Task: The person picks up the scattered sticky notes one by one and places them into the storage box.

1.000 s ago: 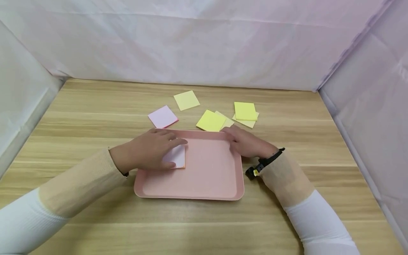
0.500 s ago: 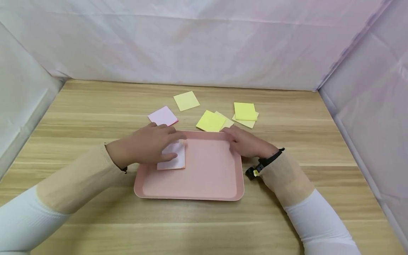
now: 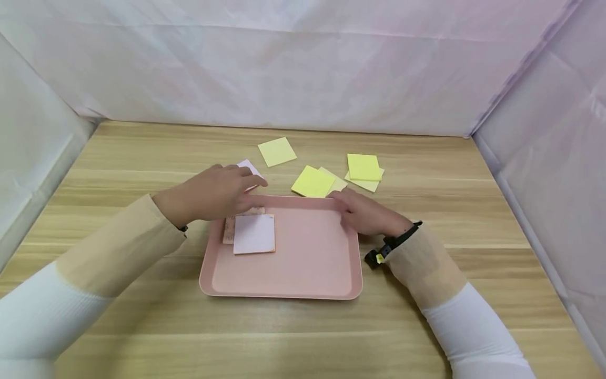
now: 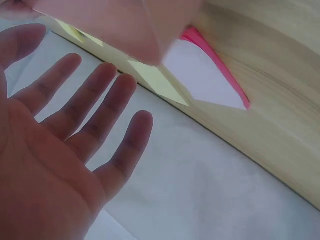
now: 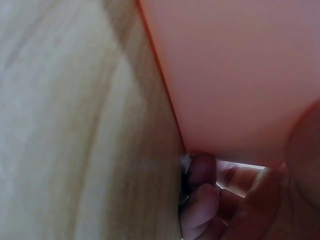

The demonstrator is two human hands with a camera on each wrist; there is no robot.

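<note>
Both hands at flat pink plastic tray (image 3: pixel 303 273).
Left hand (image 3: pixel 215 192), fingers released, above pink-white square paper pad (image 3: pixel 250 169); right hand (image 3: pixel 366 213) grasps tray's far-right rim.

Tray (image 3: pixel 307 273) salmon pink; pad (image 3: pixel 254 233) in it pale lilac with orange edge; second lilac pad (image 4: pixel 207 80) pink-edged; loose notes (image 3: pixel 363 166) yellow; table (image 3: pixel 142 152) light wood grain; sleeves (image 3: pixel 28 316) white and beige.
</note>
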